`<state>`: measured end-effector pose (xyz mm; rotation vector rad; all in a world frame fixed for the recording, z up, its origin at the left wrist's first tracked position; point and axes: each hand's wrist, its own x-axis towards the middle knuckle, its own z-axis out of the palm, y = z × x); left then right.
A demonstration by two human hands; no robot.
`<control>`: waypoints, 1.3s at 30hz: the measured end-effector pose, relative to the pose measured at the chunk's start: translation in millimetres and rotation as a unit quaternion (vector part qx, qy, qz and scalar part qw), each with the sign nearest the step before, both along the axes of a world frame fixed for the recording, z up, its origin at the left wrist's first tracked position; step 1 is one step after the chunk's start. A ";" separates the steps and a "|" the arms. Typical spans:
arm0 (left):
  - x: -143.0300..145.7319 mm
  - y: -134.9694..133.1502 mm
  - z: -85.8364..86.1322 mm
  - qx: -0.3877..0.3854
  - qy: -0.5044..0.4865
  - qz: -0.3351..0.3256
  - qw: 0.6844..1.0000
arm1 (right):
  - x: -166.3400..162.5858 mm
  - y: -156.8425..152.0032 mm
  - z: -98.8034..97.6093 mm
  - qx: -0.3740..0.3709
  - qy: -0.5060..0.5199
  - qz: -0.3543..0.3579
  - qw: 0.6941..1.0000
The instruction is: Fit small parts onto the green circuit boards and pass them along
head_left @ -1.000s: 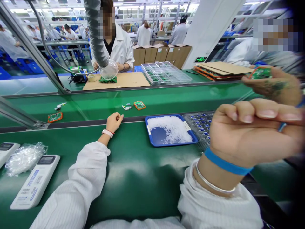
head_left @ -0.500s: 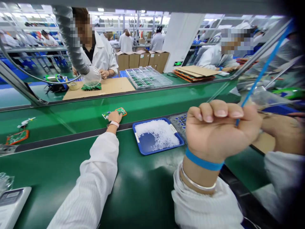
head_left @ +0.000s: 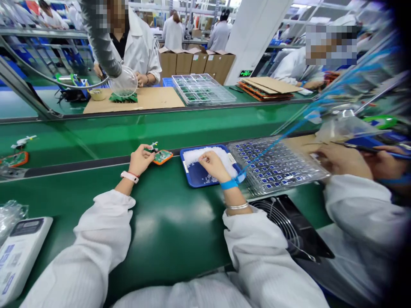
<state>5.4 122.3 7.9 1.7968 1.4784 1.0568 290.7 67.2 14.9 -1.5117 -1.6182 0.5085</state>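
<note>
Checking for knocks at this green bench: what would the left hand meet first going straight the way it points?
Probably the small white-and-dark connector piece just past the left hand; depth is unclear, so they may already touch.

The right hand [head_left: 213, 166] has dropped from up near the camera into the blue tray [head_left: 195, 177], its fingers now among the white granules [head_left: 208, 156]. The left hand [head_left: 139, 160] has shifted from the board's near side to a small white connector [head_left: 153, 146], just beside the orange-edged board [head_left: 162, 157]. The clear tray of blue parts [head_left: 276, 167], mostly hidden earlier, now shows fully, a co-worker's hand [head_left: 343, 160] at its far end.
</note>
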 end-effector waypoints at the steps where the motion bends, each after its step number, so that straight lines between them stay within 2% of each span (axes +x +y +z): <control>1: -5.1 -14.7 -1.7 -0.002 -0.008 -0.024 1.000 | 1.2 -0.3 -10.3 -0.007 -0.038 -0.002 0.999; 5: -20.8 -64.8 -7.9 -0.008 0.036 -0.112 0.993 | -0.7 3.6 -28.2 -0.019 -0.096 0.010 0.995; 9: -28.0 -95.7 -8.1 0.009 0.134 -0.149 0.980 | -4.0 10.3 -33.0 -0.017 -0.121 0.011 0.992; 14: -28.4 -114.8 -5.9 0.058 0.212 -0.191 0.957 | -4.1 11.8 -39.2 -0.016 -0.134 0.029 0.990; 19: -27.5 -121.8 -8.1 0.060 0.250 -0.232 0.938 | -2.5 11.9 -37.6 -0.017 -0.138 0.045 0.989; 24: -26.5 -121.0 -8.1 0.053 0.211 -0.269 0.938 | -20.8 -10.1 -17.5 0.036 -0.076 0.084 0.993; 28: -16.2 -118.3 -8.1 0.048 0.085 -0.217 0.971 | -67.8 -47.6 -7.1 0.041 -0.044 0.163 0.985; 30: -10.2 -116.7 -8.2 0.037 0.022 -0.191 0.981 | -91.4 -61.8 -9.6 0.030 -0.003 0.218 0.975; 33: -5.3 -115.2 -9.0 0.021 -0.009 -0.179 0.984 | -111.6 -70.2 -18.4 0.011 0.039 0.246 0.968; 39: -5.9 -115.7 -12.8 -0.007 0.016 -0.160 0.987 | -113.6 -69.7 -28.8 -0.013 0.031 0.249 0.968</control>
